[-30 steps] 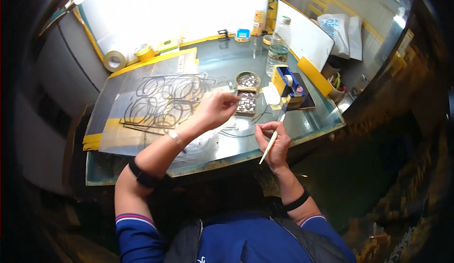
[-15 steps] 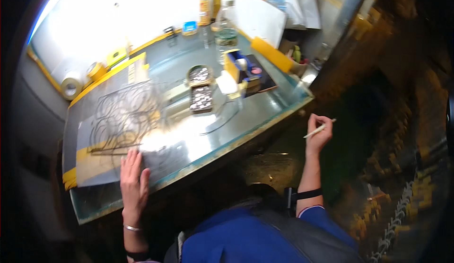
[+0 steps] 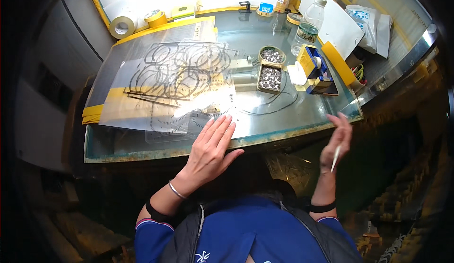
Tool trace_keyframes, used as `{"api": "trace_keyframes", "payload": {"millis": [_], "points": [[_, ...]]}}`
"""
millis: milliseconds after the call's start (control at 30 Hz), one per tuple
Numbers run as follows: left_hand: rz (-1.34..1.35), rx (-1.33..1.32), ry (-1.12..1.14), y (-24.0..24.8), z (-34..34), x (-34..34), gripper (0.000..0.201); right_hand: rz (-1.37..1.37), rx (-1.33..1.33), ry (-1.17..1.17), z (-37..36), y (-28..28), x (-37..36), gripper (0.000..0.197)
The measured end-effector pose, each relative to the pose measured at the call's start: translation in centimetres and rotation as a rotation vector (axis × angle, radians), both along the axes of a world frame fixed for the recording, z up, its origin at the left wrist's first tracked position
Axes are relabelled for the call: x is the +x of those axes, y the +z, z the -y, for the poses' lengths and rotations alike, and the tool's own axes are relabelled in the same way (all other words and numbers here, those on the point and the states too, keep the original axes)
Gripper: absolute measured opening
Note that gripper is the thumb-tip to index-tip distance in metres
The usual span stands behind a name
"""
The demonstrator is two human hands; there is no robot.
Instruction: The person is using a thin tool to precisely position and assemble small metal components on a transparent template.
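My left hand (image 3: 212,144) lies flat, its fingers stretched over the front edge of the glass-topped table (image 3: 265,133). Its fingertips are beside clear plastic sheets (image 3: 163,133), one printed with dark curves and rings (image 3: 189,69). Past the table's right front edge, my right hand (image 3: 338,140) is raised with a slim white pen-like stick (image 3: 336,160) held against the palm. The stick's pointed end faces down; its exact kind cannot be made out. A thin dark rod (image 3: 153,102) rests on the sheets.
Two small containers of shiny bits, one round (image 3: 272,55) and one square (image 3: 270,79), stand mid-table. Right of them is a blue and yellow tape dispenser (image 3: 314,69). Behind are a clear bottle (image 3: 315,12) and a lidded jar (image 3: 306,35). Tape rolls (image 3: 123,27) line the back left.
My view has turned, so the table sits more level. The left hand now reaches farther onto the table edge. My right hand's fingers have loosened and the stick points downward.
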State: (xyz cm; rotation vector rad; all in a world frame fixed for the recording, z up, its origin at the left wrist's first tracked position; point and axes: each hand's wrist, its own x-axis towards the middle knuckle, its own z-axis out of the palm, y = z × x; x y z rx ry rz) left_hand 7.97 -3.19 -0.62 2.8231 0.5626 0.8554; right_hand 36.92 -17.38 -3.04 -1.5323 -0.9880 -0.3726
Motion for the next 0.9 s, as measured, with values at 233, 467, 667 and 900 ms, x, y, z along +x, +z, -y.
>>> {"api": "trace_keyframes", "payload": {"millis": [233,467,667,900], "points": [[0.02,-0.026,0.022,-1.2,1.0,-1.1,0.05,0.26,-0.216,0.773,-5.1,1.8,-7.3,0.018],[0.086,-0.068,-0.023,-1.2,0.7,-2.3,0.045,0.297,-0.221,0.837,-6.2,1.0,-8.4,0.025],[0.101,-0.076,-0.022,-1.3,0.5,-2.6,0.039,0.248,-0.25,0.877,-6.2,0.9,-8.4,0.021],[0.097,-0.074,-0.019,-1.0,0.4,-2.2,0.037,0.262,-0.243,0.862,-6.5,0.9,-8.4,0.019]]}}
